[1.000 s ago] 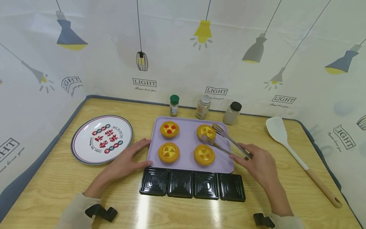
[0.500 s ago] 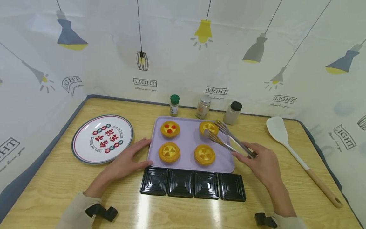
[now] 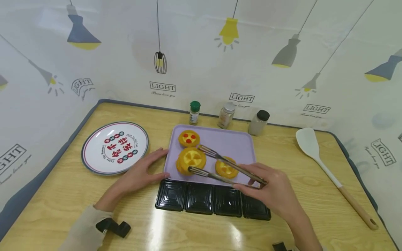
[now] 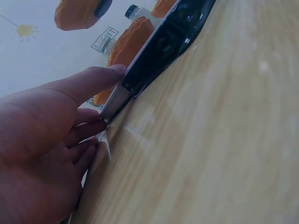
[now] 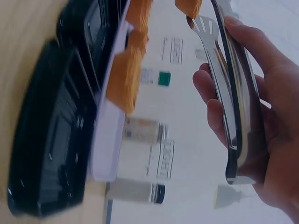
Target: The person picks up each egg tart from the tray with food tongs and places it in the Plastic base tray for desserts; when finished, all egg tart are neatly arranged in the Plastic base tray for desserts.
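With my right hand [image 3: 271,188] I hold metal tongs [image 3: 233,165]; their slotted ends grip an egg tart [image 3: 193,158]. That tart hangs above the front-left tart [image 3: 179,168], which it largely hides in the head view; the right wrist view shows the lifted tart [image 5: 189,6] at its top edge. A red-topped tart [image 3: 189,141] sits at the tray's back left, another tart [image 3: 225,170] at its front right. My left hand [image 3: 139,177] touches the left rim of the purple tray [image 3: 232,141], fingers and thumb spread; its thumb [image 4: 100,80] lies at the corner.
Several square black plastic trays [image 3: 171,195] line the purple tray's front edge. A printed plate [image 3: 100,150] lies at left, a white spatula [image 3: 311,146] at right. Behind stand a green-capped jar [image 3: 194,113], a silver-capped jar [image 3: 226,116] and a black-capped jar [image 3: 259,123].
The tongs have taken hold of the back-right tart, lifted it and carried it left and forward over the front-left tart. My left hand stays at the tray's rim.
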Demonstrator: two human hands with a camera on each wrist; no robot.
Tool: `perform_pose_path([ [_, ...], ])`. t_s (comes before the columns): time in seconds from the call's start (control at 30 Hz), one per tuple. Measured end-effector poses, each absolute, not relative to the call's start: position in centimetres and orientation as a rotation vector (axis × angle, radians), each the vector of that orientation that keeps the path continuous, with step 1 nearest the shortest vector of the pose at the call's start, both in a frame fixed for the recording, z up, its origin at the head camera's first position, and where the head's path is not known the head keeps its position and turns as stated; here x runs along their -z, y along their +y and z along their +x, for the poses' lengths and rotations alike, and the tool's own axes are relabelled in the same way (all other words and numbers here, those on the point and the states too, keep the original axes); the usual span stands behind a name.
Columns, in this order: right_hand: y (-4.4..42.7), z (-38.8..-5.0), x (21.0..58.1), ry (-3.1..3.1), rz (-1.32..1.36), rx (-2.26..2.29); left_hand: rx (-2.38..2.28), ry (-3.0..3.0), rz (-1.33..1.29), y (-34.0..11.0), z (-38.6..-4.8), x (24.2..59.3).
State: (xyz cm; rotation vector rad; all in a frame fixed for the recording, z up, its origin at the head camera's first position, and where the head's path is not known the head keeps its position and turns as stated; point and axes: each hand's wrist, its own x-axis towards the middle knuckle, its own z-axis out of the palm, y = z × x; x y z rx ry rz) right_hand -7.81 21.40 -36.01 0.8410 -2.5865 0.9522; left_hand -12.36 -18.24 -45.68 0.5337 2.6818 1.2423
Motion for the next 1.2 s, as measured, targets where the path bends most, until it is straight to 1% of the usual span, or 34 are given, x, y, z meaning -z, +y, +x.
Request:
perform_pose_path([
  [0.17, 18.9, -7.0, 37.0, -2.596, 1.025, -0.932, -1.247, 2.693, 0.584, -18.3, -12.4, 45.8],
  [0.33, 17.7, -6.8, 38.2, -2.654, 1.131, -0.935, -1.239, 2.706, 0.59, -18.1, -12.5, 45.8],
  [0.7, 17.8, -6.8, 38.9, -2.685, 1.13, -0.89, -1.245, 2.686, 0.572, -18.2, -12.4, 45.5],
  [1.2, 17.8, -6.9, 38.8, -2.678, 1.152, -0.823, -1.242, 2.687, 0.561, -18.2, -12.4, 45.6],
])
